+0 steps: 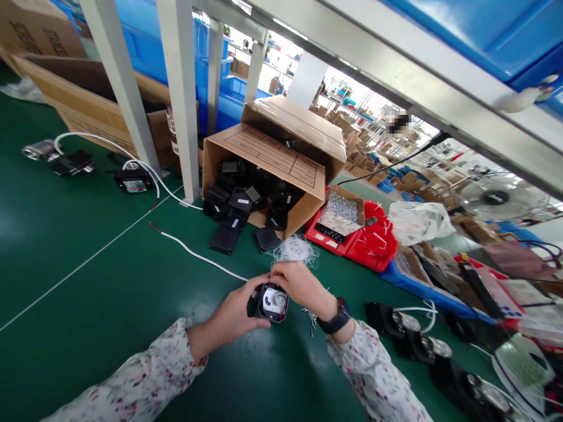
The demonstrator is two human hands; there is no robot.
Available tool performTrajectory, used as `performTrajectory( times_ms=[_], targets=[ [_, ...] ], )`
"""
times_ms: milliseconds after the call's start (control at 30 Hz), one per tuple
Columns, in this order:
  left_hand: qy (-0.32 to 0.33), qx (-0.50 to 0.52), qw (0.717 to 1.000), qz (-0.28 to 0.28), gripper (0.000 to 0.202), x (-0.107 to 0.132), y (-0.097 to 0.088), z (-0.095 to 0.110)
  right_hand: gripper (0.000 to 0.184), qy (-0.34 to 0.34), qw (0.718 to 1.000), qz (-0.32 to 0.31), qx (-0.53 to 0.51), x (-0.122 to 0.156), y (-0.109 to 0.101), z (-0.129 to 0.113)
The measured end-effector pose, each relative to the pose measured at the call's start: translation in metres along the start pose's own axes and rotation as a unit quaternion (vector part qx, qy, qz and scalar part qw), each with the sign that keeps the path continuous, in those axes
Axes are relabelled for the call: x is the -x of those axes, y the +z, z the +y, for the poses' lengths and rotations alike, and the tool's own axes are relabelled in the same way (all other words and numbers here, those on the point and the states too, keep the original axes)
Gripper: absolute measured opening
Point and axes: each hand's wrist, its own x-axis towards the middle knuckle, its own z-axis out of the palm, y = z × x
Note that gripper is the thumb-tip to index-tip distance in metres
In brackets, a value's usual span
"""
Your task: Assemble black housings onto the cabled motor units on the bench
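An open black housing (pixel 273 304) with a white round part and a red wire inside lies on the green work surface. My left hand (pixel 240 310) grips its left side, thumb along the near edge. At its far rim are the bent fingers of my right hand (pixel 299 282), pressed together; what they pinch, if anything, is hidden. A white cable (pixel 202 256) with stripped red-tipped wire runs from the housing to the upper left. Several small screws (pixel 311 317) are scattered right of the housing, and a coil of thin clear strands (pixel 296 251) sits just beyond it.
A tipped carton (pixel 303 170) spills black covers (pixel 226 231) onto the surface. Behind my right hand stand a red tray (pixel 328 237) with a box of screws (pixel 343 206) and a red bag (pixel 373 237). Finished-looking units (pixel 422 340) line the right; a metal post (pixel 180 99) rises at left.
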Motion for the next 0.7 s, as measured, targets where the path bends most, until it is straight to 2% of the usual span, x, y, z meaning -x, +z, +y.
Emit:
performTrajectory(
  times_ms=[167,367,567,700],
  targets=[
    [-0.001,-0.013,1.0,-0.01,0.063,-0.0008,-0.001,0.0028,0.013,0.005,0.998,-0.017,-0.068,0.0013,-0.0037,0.0052],
    [-0.024,-0.009,1.0,-0.008,0.057,-0.0009,-0.002,0.0077,0.018,0.006,0.994,-0.025,-0.106,0.005,-0.007,0.0076],
    [-0.027,-0.025,0.999,-0.008,0.047,0.0006,-0.0023,0.0066,0.012,0.005,0.996,-0.014,-0.086,-0.0004,-0.0019,0.0062],
    [-0.032,-0.045,0.998,0.003,0.053,0.0013,-0.001,0.0032,0.017,0.02,0.999,0.009,-0.047,-0.0041,0.0015,0.001]
  ],
)
